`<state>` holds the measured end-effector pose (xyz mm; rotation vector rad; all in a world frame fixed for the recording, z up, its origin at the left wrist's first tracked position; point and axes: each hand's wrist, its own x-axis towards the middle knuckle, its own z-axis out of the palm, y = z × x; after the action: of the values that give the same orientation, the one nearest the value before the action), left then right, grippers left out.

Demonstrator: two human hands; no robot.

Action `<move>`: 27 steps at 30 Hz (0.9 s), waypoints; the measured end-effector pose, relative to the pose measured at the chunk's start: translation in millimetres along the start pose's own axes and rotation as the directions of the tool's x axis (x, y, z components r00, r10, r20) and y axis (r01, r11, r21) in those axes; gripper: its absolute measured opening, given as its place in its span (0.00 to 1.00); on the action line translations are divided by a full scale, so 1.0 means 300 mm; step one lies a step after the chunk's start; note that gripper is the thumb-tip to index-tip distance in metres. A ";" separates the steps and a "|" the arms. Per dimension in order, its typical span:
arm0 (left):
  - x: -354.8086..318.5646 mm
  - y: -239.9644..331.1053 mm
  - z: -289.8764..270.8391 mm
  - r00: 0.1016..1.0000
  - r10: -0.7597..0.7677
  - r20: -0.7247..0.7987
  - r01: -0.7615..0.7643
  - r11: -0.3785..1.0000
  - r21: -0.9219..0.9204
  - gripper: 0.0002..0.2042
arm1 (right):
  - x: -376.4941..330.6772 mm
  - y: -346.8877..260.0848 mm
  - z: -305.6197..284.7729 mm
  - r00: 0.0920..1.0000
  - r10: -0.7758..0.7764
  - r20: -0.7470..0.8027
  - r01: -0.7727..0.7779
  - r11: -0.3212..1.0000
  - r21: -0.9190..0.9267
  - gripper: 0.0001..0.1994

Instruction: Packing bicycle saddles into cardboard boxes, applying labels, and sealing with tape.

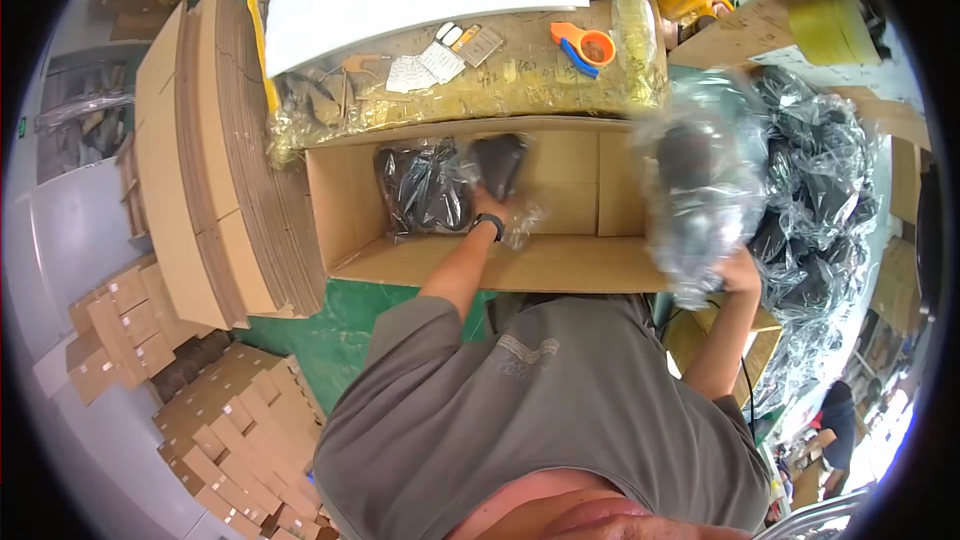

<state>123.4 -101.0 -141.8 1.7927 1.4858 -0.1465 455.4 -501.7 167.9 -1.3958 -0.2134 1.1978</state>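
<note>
An open cardboard box point(570, 265) lies in front of me. Several black padded pieces in clear plastic bags point(425, 185) are packed at its left end. Inside the box my left hand point(493, 206), with a dark band at the wrist, grips a black tapered piece in clear plastic point(498, 162); its fingers are partly covered by the film. Over the box's right end, my right hand point(738, 272) is closed on the lower end of a plastic-wrapped dark piece point(700, 180), which is smeared by motion.
A heap of bagged black pieces point(815, 170) stands on the right. Behind the box, a taped bench point(530, 80) carries an orange-and-blue tape dispenser point(585, 48), paper slips and a white sheet point(420, 0). Flattened cartons point(205, 170) lean at left; small boxes point(235, 435) are stacked below.
</note>
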 end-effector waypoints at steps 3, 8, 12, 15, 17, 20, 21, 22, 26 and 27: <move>0.054 -0.022 -0.006 0.960 -0.259 -0.105 0.258 0.966 -0.025 0.54 | 0.390 -0.215 0.414 0.941 0.287 0.178 -0.037 0.612 -0.790 0.31; 0.180 -0.256 -0.045 0.988 -0.094 0.121 0.101 0.994 -0.046 0.59 | 0.960 0.234 0.882 0.943 0.230 0.242 0.318 -0.395 -0.862 0.09; 0.143 -0.143 -0.131 0.974 0.098 0.203 -0.123 0.986 0.116 0.53 | 1.127 0.563 0.837 0.928 0.237 0.289 0.342 -0.226 -0.912 0.19; 0.000 -0.054 -0.338 0.950 0.225 0.216 -0.253 0.961 0.109 0.46 | 1.040 0.566 0.867 0.904 0.045 0.426 0.425 0.036 -0.905 0.21; -0.169 0.039 -0.484 0.905 0.359 0.230 -0.366 0.931 -0.013 0.38 | 0.839 0.299 0.798 0.762 -0.346 0.547 0.646 0.446 -0.619 0.19; -0.395 0.249 -0.578 0.915 0.371 0.162 -0.340 0.921 -0.187 0.32 | 0.548 -0.123 0.413 0.805 -0.561 -0.195 0.084 0.432 -0.898 0.12; -0.458 0.320 -0.582 0.916 0.379 0.131 -0.351 0.916 -0.195 0.31 | 0.539 -0.095 0.205 0.337 -0.814 -0.474 0.121 0.536 -0.835 0.14; -0.516 0.390 -0.578 0.920 0.379 0.102 -0.354 0.913 -0.201 0.31 | 0.518 -0.091 -0.021 0.125 -0.676 -0.726 0.088 0.736 -0.671 0.20; -0.675 0.812 -0.402 0.846 0.519 0.124 -0.457 0.825 -0.333 0.29 | 0.475 0.151 -0.743 -0.149 -0.451 -0.880 -0.511 0.797 -0.322 0.51; -0.712 0.924 -0.344 0.799 0.579 0.163 -0.506 0.793 -0.340 0.29 | 0.480 0.192 -0.807 -0.055 -0.287 -0.956 -0.583 0.787 -0.203 0.55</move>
<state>260.4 -205.0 179.9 1.8109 0.7103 0.1187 668.3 -563.5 -15.2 -2.6260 0.8117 -0.1930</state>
